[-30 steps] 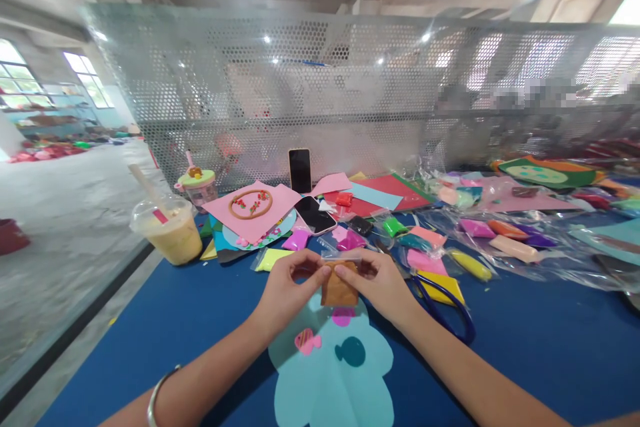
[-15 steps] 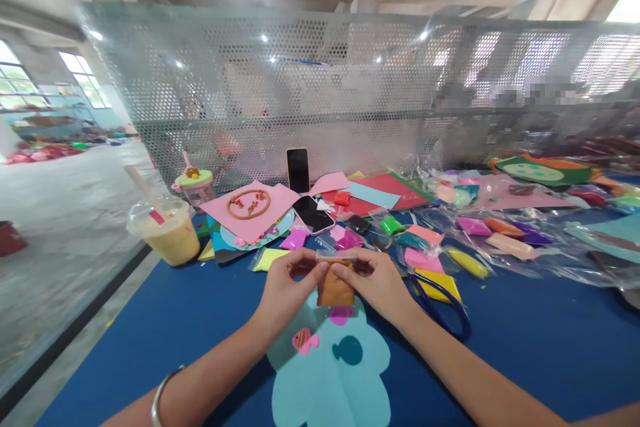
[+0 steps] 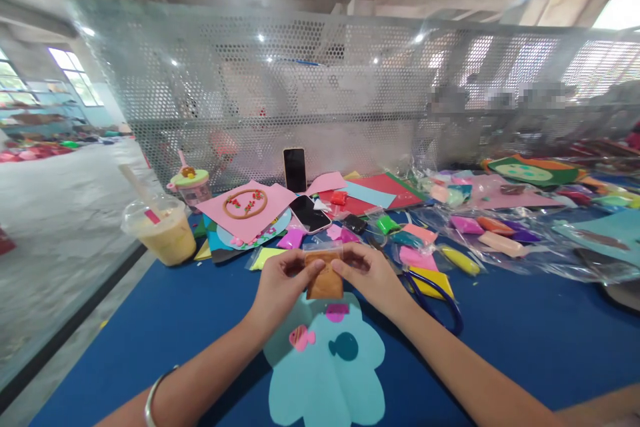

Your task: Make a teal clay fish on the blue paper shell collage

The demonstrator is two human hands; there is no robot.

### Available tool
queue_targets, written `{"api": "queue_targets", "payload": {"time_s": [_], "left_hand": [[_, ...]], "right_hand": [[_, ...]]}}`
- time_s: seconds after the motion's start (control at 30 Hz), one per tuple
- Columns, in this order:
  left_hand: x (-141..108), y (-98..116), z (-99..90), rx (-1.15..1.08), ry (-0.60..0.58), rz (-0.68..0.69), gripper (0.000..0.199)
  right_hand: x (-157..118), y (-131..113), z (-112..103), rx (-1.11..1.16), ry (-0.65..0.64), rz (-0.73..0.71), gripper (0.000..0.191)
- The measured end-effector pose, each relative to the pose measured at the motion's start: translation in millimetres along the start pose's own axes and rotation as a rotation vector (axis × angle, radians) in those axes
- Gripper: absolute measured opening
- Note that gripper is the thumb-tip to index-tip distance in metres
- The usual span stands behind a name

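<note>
Between both hands is a small clear packet of orange-brown clay (image 3: 325, 283), held up above the table. My left hand (image 3: 280, 283) pinches its left side, thumb on the front face. On the right side my right hand (image 3: 373, 277) grips it the same way. Below lies a light blue scalloped paper (image 3: 327, 387), flat on the table. A pink striped fish (image 3: 302, 338), a dark teal fish shape (image 3: 345, 347) and a magenta piece (image 3: 337, 312) rest on it; the packet hangs just above the magenta piece.
Blue-handled scissors (image 3: 453, 313) lie right of my hands by a yellow packet (image 3: 430, 282). Several coloured clay packets spread behind. A drink cup (image 3: 167, 230) stands at the left edge. Pink paper with a brown ring (image 3: 245, 215) and two phones (image 3: 310, 213) lie beyond, before a perforated metal screen (image 3: 350, 93).
Both hands still hold the packet. It has tilted a little, and the thumbs have come slightly apart on its face. The whole view has shifted slightly.
</note>
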State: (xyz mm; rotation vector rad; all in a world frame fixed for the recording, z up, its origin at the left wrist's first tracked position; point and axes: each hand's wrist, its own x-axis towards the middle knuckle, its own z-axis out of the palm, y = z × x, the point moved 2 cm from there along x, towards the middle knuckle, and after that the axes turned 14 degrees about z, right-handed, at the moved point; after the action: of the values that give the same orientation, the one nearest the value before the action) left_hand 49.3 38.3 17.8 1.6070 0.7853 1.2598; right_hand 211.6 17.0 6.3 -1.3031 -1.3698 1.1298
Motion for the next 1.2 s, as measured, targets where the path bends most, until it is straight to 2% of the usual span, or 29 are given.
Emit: {"api": "queue_targets", "payload": {"time_s": [0.1, 0.17, 0.27, 0.53, 0.83, 0.93, 1.2], "left_hand": [[-1, 3, 0.3, -0.004, 0.011, 0.005, 0.032], [-1, 4, 1.4, -0.011, -0.009, 0.004, 0.033], [0, 3, 2.9, -0.02, -0.053, -0.009, 0.039], [-1, -1, 1.6, 0.008, -0.056, -0.013, 0.028], [-6, -7, 8.1, -0.006, -0.14, -0.048, 0.032], [-7, -6, 8.6, 0.001, -0.155, -0.059, 0.033], [-4, -3, 4.2, 0.026, -0.091, -0.004, 0.032]], "right_hand": [[-1, 1, 6, 0.034, -0.095, 0.025, 0.037], [0, 3, 7, 0.047, -0.11, 0.041, 0.037], [2, 4, 3, 0.058, -0.083, 0.039, 0.037], [2, 2, 2, 0.071, -0.034, 0.011, 0.037], [1, 0, -1, 0.073, 0.055, 0.024, 0.032], [2, 1, -1, 0.093, 0.053, 0.029, 0.034], [1, 4, 4, 0.102, -0.05, 0.063, 0.046]]}}
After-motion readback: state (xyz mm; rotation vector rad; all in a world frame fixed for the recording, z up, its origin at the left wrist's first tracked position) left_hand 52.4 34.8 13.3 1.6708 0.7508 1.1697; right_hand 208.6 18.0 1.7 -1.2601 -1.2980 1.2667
